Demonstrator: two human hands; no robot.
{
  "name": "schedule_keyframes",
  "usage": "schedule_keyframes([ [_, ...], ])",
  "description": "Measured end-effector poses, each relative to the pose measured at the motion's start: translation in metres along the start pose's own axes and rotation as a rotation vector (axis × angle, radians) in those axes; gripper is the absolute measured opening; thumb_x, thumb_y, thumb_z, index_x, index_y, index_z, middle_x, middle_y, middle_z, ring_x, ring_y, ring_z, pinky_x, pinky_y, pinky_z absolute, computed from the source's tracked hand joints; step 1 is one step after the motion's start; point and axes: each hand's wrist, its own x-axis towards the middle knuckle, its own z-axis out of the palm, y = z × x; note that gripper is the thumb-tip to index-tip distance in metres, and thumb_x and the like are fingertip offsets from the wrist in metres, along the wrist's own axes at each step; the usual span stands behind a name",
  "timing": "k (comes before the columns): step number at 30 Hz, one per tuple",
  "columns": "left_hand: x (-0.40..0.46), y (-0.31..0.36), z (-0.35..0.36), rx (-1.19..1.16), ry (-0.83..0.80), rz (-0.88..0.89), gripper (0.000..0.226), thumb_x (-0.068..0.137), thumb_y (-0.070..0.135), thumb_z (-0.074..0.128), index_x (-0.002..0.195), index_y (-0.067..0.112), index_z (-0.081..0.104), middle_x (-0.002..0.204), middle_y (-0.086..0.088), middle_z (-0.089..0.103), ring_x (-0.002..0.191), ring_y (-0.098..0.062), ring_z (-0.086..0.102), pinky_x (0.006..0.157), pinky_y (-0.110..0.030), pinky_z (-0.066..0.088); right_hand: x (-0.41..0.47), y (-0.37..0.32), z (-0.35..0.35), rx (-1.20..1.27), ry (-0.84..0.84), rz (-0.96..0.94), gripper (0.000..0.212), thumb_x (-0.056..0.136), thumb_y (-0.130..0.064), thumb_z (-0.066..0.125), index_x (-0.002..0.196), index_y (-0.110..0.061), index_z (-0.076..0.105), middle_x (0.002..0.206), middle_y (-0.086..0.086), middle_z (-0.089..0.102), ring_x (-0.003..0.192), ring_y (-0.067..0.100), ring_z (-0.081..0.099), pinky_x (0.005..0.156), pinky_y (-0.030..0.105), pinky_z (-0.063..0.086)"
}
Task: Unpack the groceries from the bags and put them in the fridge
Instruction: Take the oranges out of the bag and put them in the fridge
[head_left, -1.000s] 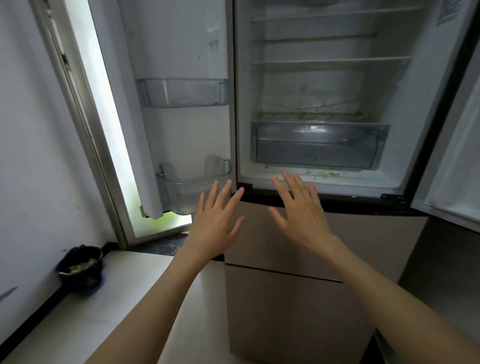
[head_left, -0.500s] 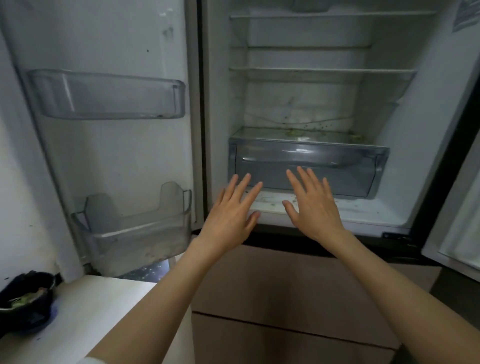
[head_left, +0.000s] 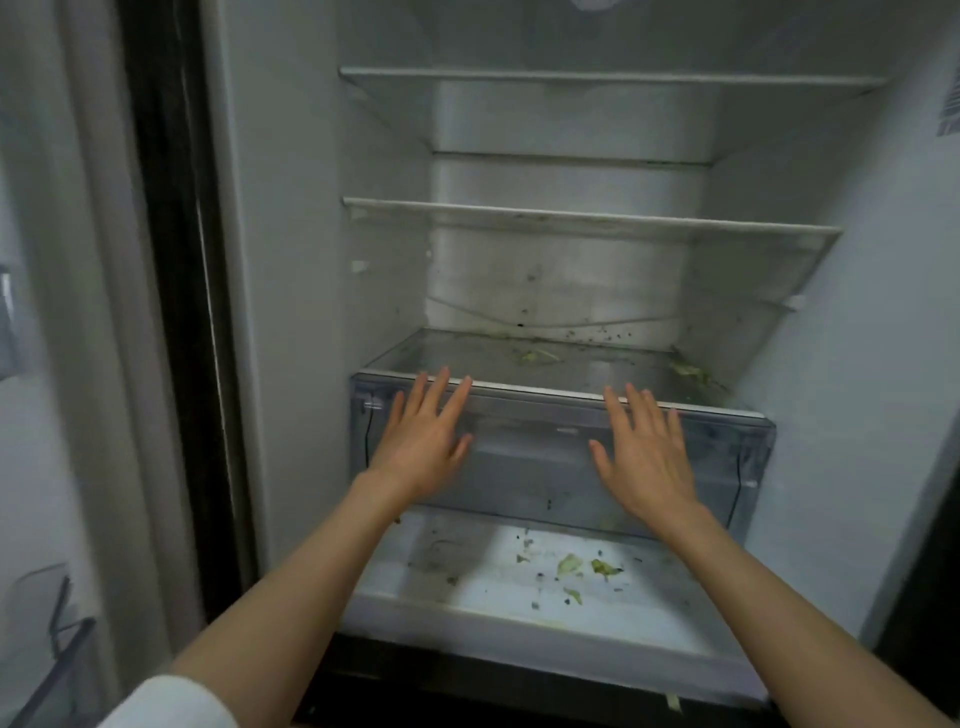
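Both hands reach into the open fridge (head_left: 291, 312), fingers straight and spread, holding nothing: left hand (head_left: 421, 441) and right hand (head_left: 647, 457) lie against the clear drawer (head_left: 727, 457) front; actual contact is hard to judge, groceries and bags are out of view

Door bin (head_left: 62, 670) cut off left

No legible text. A white printed label (head_left: 950, 106) on the pale inner right wall of the fridge, upper right of the frame, carries lines too blurred to read.
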Motion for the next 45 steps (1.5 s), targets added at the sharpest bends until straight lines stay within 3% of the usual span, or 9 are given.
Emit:
schedule_keyframes([
  [2, 0.011, -0.002, 0.01, 0.003, -0.033, -0.003, 0.066, 0.097, 0.037, 0.035, 0.148, 0.023, -0.003, 0.157, -0.006, -0.008, 0.143, -0.027, -0.011, 0.115, -0.046, 0.0, 0.005, 0.007, 0.016, -0.012, 0.124, -0.029, 0.058, 0.082, -0.023, 0.067, 0.133, -0.003, 0.047, 0.129, 0.022, 0.052, 0.123, 0.036, 0.048, 0.11, 0.055, 0.028],
  [4, 0.014, -0.004, 0.022, 0.009, 0.032, -0.006, 0.067, 0.095, 0.037, 0.041, 0.149, 0.022, 0.003, 0.157, -0.007, 0.003, 0.144, -0.029, -0.003, 0.115, -0.048, 0.002, 0.006, 0.01, 0.027, -0.009, 0.225, -0.024, 0.052, 0.073, -0.018, 0.075, 0.119, -0.001, 0.059, 0.113, 0.021, 0.061, 0.107, 0.037, 0.058, 0.102, 0.056, 0.039],
  [8, 0.019, -0.001, 0.027, 0.051, 0.22, 0.008, 0.062, 0.086, 0.035, 0.057, 0.141, 0.018, 0.034, 0.14, -0.014, 0.039, 0.13, -0.036, 0.031, 0.114, -0.052, 0.011, 0.008, 0.009, 0.033, -0.031, 0.316, -0.017, 0.046, 0.074, -0.024, 0.074, 0.113, -0.004, 0.061, 0.107, 0.019, 0.063, 0.101, 0.035, 0.06, 0.099, 0.051, 0.04],
  [14, 0.008, 0.001, 0.026, 0.048, 0.336, 0.001, 0.05, 0.082, 0.038, 0.06, 0.127, 0.018, 0.049, 0.124, -0.012, 0.052, 0.115, -0.036, 0.045, 0.109, -0.055, 0.023, -0.001, 0.006, 0.03, -0.043, 0.43, 0.0, 0.039, 0.077, -0.03, 0.071, 0.108, -0.007, 0.062, 0.102, 0.016, 0.062, 0.095, 0.033, 0.059, 0.098, 0.043, 0.027],
  [18, -0.007, 0.002, 0.016, 0.056, 0.388, -0.001, 0.047, 0.081, 0.037, 0.061, 0.123, 0.018, 0.053, 0.115, -0.011, 0.055, 0.106, -0.035, 0.049, 0.103, -0.055, 0.032, -0.015, 0.001, 0.019, -0.057, 0.461, 0.014, 0.041, 0.076, -0.033, 0.073, 0.106, -0.007, 0.063, 0.099, 0.015, 0.062, 0.092, 0.033, 0.059, 0.097, 0.043, 0.029],
  [24, -0.026, 0.006, -0.003, 0.048, 0.379, 0.007, 0.044, 0.081, 0.038, 0.061, 0.121, 0.019, 0.056, 0.111, -0.01, 0.056, 0.104, -0.034, 0.049, 0.1, -0.055, 0.034, -0.029, -0.008, -0.002, -0.099, 0.43, 0.032, 0.045, 0.064, -0.03, 0.083, 0.098, -0.007, 0.063, 0.091, 0.015, 0.06, 0.085, 0.033, 0.059, 0.088, 0.047, 0.045],
  [30, -0.048, 0.006, -0.012, 0.084, 0.462, 0.015, 0.039, 0.077, 0.036, 0.067, 0.111, 0.02, 0.061, 0.102, -0.008, 0.058, 0.095, -0.033, 0.053, 0.09, -0.051, 0.038, -0.043, -0.012, -0.011, -0.124, 0.527, 0.03, 0.035, 0.066, -0.027, 0.081, 0.089, -0.01, 0.062, 0.086, 0.012, 0.058, 0.08, 0.031, 0.056, 0.083, 0.043, 0.036],
  [33, -0.06, 0.008, -0.014, 0.083, 0.495, 0.019, 0.039, 0.077, 0.037, 0.067, 0.111, 0.02, 0.061, 0.101, -0.008, 0.059, 0.095, -0.032, 0.053, 0.09, -0.051, 0.038, -0.055, -0.014, -0.016, -0.112, 0.553, 0.033, 0.033, 0.068, -0.029, 0.079, 0.089, -0.009, 0.062, 0.085, 0.013, 0.058, 0.08, 0.032, 0.057, 0.083, 0.043, 0.042],
  [45, -0.086, 0.015, -0.024, 0.038, 0.512, 0.019, 0.035, 0.083, 0.039, 0.058, 0.114, 0.021, 0.059, 0.105, -0.007, 0.057, 0.1, -0.03, 0.051, 0.093, -0.051, 0.035, -0.081, -0.017, -0.039, -0.098, 0.518, 0.01, 0.033, 0.074, -0.037, 0.072, 0.092, -0.01, 0.064, 0.085, 0.011, 0.058, 0.081, 0.031, 0.056, 0.082, 0.043, 0.041],
])
